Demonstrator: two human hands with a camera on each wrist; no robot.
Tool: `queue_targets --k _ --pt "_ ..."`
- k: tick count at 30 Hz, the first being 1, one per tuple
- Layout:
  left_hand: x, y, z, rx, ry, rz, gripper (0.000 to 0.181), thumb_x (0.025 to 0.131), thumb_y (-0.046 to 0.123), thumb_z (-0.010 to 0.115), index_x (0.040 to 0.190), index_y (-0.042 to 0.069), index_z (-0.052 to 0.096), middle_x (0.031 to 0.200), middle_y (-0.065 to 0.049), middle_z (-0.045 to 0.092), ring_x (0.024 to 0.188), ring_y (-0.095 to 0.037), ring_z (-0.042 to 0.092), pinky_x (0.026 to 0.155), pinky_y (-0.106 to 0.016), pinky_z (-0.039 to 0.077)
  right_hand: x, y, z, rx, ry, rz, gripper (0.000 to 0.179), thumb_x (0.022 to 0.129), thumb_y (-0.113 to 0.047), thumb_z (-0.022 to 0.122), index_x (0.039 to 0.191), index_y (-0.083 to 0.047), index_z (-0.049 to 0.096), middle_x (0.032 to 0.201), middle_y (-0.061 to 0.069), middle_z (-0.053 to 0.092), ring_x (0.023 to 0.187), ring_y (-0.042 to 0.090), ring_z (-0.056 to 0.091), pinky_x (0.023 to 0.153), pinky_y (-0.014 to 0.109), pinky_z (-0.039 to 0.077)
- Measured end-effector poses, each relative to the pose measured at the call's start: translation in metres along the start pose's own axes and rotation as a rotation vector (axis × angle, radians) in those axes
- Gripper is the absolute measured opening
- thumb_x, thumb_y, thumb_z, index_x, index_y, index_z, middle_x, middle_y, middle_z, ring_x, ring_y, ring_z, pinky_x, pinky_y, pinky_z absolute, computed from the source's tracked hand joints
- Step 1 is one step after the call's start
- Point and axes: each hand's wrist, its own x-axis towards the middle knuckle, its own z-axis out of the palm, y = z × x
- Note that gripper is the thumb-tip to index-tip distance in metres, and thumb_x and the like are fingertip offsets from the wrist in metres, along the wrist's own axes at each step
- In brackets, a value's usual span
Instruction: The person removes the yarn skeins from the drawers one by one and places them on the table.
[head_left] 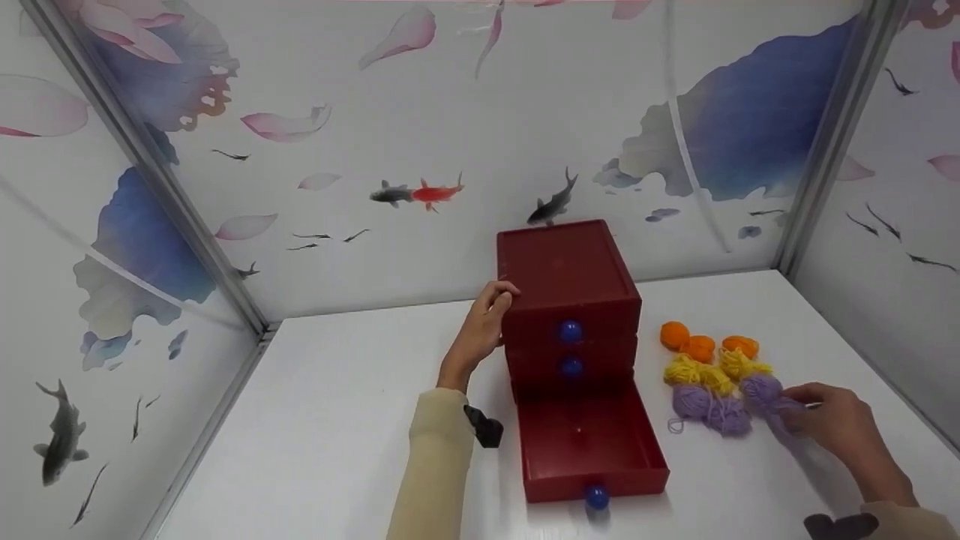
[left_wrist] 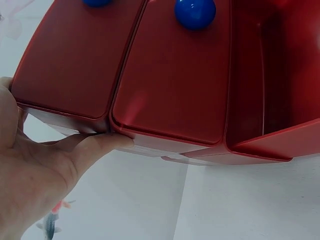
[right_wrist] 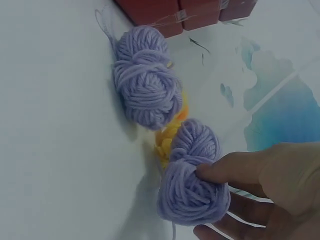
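A dark red drawer cabinet [head_left: 559, 262] with blue round knobs stands on the white table; its bottom drawer [head_left: 592, 435] is pulled out, with nothing in it. My left hand [head_left: 480, 330] grips the cabinet's upper left edge, fingertips over the top and thumb along the side [left_wrist: 45, 170]. With my right hand [head_left: 836, 420] I pinch a purple yarn ball [right_wrist: 195, 192] between thumb and fingers. Right behind it is another purple yarn ball [head_left: 761, 391]. Two more purple yarn balls [right_wrist: 150, 95] lie beside them, one trailing a loose loop.
Behind the purple yarn are several yellow yarn bundles [head_left: 682, 370] and orange balls [head_left: 675, 335], right of the cabinet. White panels [head_left: 465, 97] printed with fish and petals enclose the table at the back and sides. Grey metal posts [head_left: 832, 142] stand at the corners.
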Motion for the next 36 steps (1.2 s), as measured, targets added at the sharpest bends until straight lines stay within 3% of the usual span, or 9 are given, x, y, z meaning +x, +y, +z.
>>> queue_targets --k 8,14,21,25,30,36 --pt "0.000 0.001 0.000 -0.008 0.010 0.007 0.028 0.099 0.040 0.030 0.114 0.022 0.047 0.120 -0.006 0.045 0.066 -0.014 0.041 0.053 -0.028 0.039 -0.003 -0.009 0.006 -0.023 -0.044 0.011 0.055 0.084 -0.028 0.065 0.126 0.003 0.049 0.125 0.034 0.043 0.107 0.047 0.044 0.082 0.052 0.043" --pt "0.001 0.000 0.001 0.009 -0.004 0.009 0.033 0.099 0.041 0.029 0.119 0.019 0.046 0.129 -0.009 0.041 0.064 -0.015 0.036 0.056 -0.032 0.039 -0.021 -0.030 0.000 -0.073 0.042 -0.078 0.058 0.087 -0.043 0.058 0.123 0.002 0.051 0.127 0.036 0.043 0.111 0.052 0.041 0.080 0.054 0.044" --pt "0.002 -0.002 0.001 0.013 0.009 0.000 0.030 0.099 0.042 0.030 0.115 0.024 0.046 0.124 -0.006 0.043 0.066 -0.016 0.039 0.055 -0.032 0.040 -0.039 -0.061 -0.001 0.001 0.091 -0.128 0.069 0.084 -0.062 0.049 0.120 -0.004 0.055 0.124 0.026 0.053 0.112 0.044 0.047 0.083 0.051 0.045" --pt "0.001 -0.002 0.001 0.026 0.008 0.005 0.029 0.099 0.042 0.030 0.115 0.024 0.046 0.126 -0.006 0.042 0.073 -0.016 0.040 0.057 -0.035 0.040 -0.048 -0.077 0.008 0.037 0.014 -0.101 0.074 0.079 -0.068 0.049 0.119 -0.006 0.057 0.116 0.020 0.059 0.100 0.032 0.055 0.078 0.042 0.050" --pt "-0.002 0.003 0.000 0.019 0.001 0.014 0.030 0.100 0.040 0.030 0.117 0.021 0.046 0.126 -0.008 0.042 0.073 -0.017 0.044 0.057 -0.036 0.040 -0.059 -0.101 0.030 0.069 -0.122 -0.116 0.057 0.081 -0.058 0.056 0.109 -0.009 0.062 0.093 0.004 0.065 0.079 0.016 0.056 0.068 0.030 0.051" --pt "0.000 -0.001 0.000 0.009 0.009 0.007 0.026 0.099 0.040 0.030 0.113 0.025 0.047 0.122 -0.005 0.044 0.067 -0.014 0.042 0.055 -0.035 0.039 -0.070 -0.116 0.054 0.197 -0.259 -0.213 0.050 0.082 -0.052 0.058 0.103 -0.008 0.065 0.090 0.003 0.066 0.081 0.017 0.061 0.067 0.031 0.053"
